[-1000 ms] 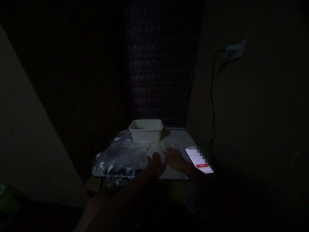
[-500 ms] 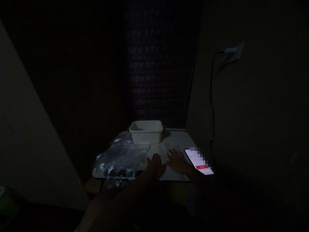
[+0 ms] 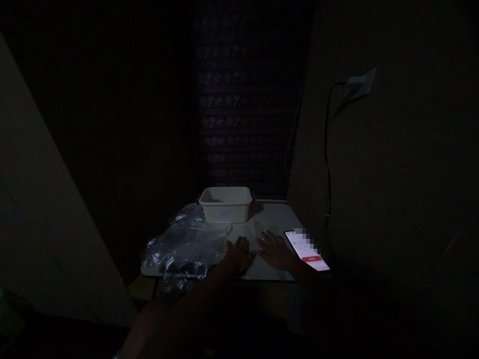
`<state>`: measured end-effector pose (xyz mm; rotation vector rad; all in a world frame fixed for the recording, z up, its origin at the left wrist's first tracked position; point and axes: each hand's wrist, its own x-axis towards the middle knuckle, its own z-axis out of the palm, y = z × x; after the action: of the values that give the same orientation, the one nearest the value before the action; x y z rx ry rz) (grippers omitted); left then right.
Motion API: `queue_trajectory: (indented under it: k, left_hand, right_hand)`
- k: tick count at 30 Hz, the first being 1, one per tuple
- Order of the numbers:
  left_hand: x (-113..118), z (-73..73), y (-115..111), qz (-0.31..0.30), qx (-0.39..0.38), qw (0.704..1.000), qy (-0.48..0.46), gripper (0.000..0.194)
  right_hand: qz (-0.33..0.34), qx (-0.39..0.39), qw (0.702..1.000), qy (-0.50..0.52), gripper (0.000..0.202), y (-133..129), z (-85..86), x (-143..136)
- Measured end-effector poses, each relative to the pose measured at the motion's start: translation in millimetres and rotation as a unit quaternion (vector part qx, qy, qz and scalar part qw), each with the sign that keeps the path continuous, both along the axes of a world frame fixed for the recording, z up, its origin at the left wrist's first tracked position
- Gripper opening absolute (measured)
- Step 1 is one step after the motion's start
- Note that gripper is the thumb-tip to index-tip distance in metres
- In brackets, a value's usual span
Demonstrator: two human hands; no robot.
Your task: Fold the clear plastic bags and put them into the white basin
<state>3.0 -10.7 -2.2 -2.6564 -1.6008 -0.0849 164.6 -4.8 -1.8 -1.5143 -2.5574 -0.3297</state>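
while your left hand (image 3: pixel 239 253) and right hand (image 3: pixel 276 251) spread over white rectangular tabletop (image 3: pixel 279 212), clear plastic sheeting (image 3: pixel 183 242) leftward, glowing oblong phone (image 3: pixel 302 249) rightward

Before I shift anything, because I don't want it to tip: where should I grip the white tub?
Probably by the dark handles, coming from its left and right ends together. The white tub stands upright, and they jut outward near its rim. Clear plastic lies beside its left end, so take care there.
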Motion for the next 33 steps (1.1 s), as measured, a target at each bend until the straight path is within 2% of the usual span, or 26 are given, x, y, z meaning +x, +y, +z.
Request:
queue_trajectory:
  k: [5, 8, 10, 13, 19, 22, 26, 30, 33]
  left_hand:
    - [0.4, 16.0, -5.3, -0.014, -0.036, 0.999, -0.002, 0.05]
    - [-7.2, 27.8, -11.0, -0.022, -0.06, 0.998, -0.003, 0.059]
    - [-16.4, 32.2, -16.5, -0.063, -0.079, 0.995, 0.006, 0.066]
    - [-28.8, 31.8, -26.3, -0.142, -0.098, 0.984, 0.04, 0.072]
    - [-23.3, 24.5, -38.0, -0.232, -0.012, 0.972, 0.022, 0.057]
    - [-16.6, 25.1, -35.6, -0.234, 0.013, 0.972, -0.025, 0.04]
    - [-16.3, 30.2, -27.9, -0.222, -0.016, 0.969, -0.109, 0.031]
    - [-21.6, 39.8, -23.6, -0.156, -0.048, 0.968, -0.189, 0.029]
    - [-24.4, 49.4, -24.7, -0.135, -0.076, 0.958, -0.24, 0.028]
  right_hand:
    - [-0.034, -0.011, 0.999, 0.014, 0.053, 0.8, 7.1, 4.8]
    - [-0.039, -0.055, 0.997, 0.034, 0.051, 0.7, 16.7, 16.0]
    - [-0.02, -0.085, 0.995, 0.044, 0.049, -1.9, 21.5, 26.4]
    - [0.011, -0.105, 0.994, 0.039, 0.052, -10.2, 22.4, 41.6]
    - [0.031, -0.135, 0.99, 0.001, 0.065, -35.2, 16.0, 51.7]
    - [0.028, -0.158, 0.987, -0.016, 0.07, -45.0, 17.0, 52.1]
    - [0.041, -0.157, 0.987, 0.019, 0.071, -47.4, 17.1, 54.9]
    - [0.048, -0.135, 0.98, 0.141, 0.057, -39.4, 10.7, 48.9]
    - [0.018, -0.129, 0.954, 0.27, 0.043, -33.1, 7.4, 36.4]
